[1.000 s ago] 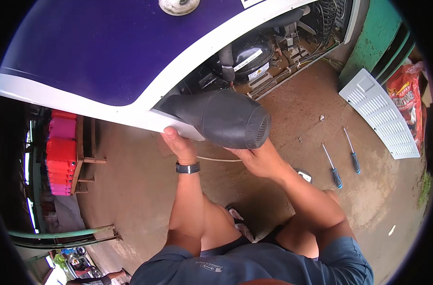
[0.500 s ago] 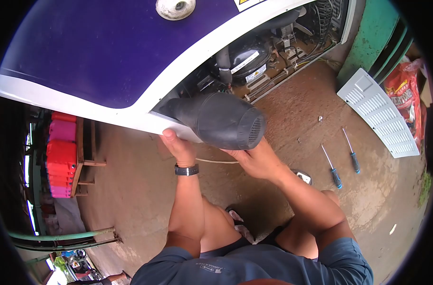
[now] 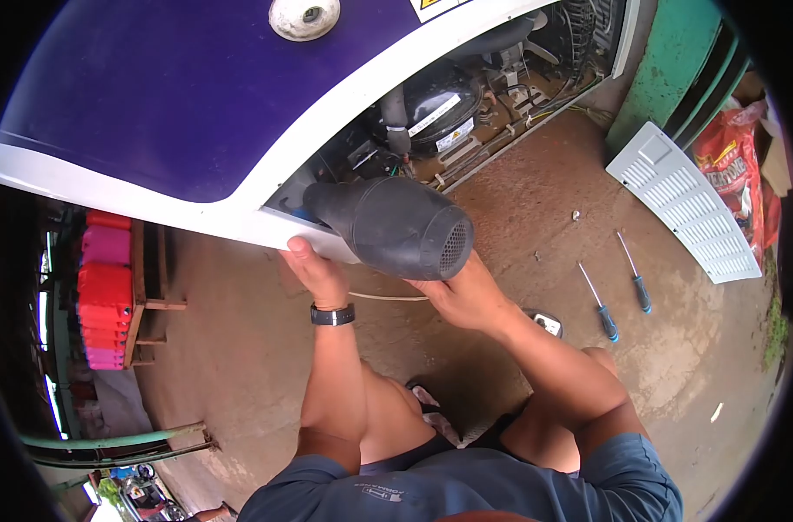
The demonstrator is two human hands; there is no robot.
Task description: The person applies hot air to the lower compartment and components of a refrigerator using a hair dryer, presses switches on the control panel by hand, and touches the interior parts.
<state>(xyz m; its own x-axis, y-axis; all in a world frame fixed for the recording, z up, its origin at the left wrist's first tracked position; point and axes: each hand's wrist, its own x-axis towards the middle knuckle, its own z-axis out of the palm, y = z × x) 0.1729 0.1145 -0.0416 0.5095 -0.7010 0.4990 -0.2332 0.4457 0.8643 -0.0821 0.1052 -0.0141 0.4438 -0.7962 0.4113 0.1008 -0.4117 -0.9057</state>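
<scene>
A black blower, shaped like a hair dryer point(image 3: 396, 228), points its nozzle into the open lower compartment of a white and purple cabinet point(image 3: 170, 113). My right hand point(image 3: 462, 291) is closed around its handle, which is mostly hidden below the body. With my left hand point(image 3: 318, 274) I grip the white lower edge of the cabinet, thumb on the outside and the other fingers out of sight. Inside the compartment, beyond the blower, sit a black compressor point(image 3: 436, 113), pipes and wires.
Two blue-handled screwdrivers point(image 3: 607, 322) lie on the floor at the right, near a vented grey panel point(image 3: 688, 204) and a red bag point(image 3: 732, 170). A green post point(image 3: 666, 70) stands behind. Red and pink stacked items point(image 3: 105, 287) are at the left.
The whole view has shifted slightly, so the cabinet and floor items appear further left. The blower's nozzle has turned a little within the compartment opening. Both hands keep their holds.
</scene>
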